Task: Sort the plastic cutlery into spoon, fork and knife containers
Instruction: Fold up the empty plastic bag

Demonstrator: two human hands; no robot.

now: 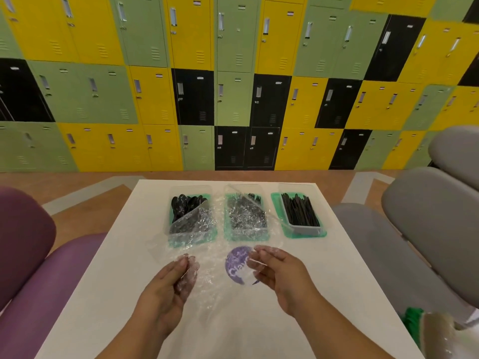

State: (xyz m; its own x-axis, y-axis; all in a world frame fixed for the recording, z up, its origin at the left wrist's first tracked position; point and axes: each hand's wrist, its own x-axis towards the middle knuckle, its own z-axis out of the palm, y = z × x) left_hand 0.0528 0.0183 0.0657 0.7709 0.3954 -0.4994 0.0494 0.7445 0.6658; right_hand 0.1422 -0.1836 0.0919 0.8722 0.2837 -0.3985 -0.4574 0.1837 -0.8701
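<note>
A purple sticker on the desk is showing white letters reading "Clav", the rest unclear. Locker labels are appearing too blurred to read.

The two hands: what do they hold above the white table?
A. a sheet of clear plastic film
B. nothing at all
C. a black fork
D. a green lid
A: the left hand and the right hand each pinch the crinkled clear plastic film, which stretches between them.
</note>
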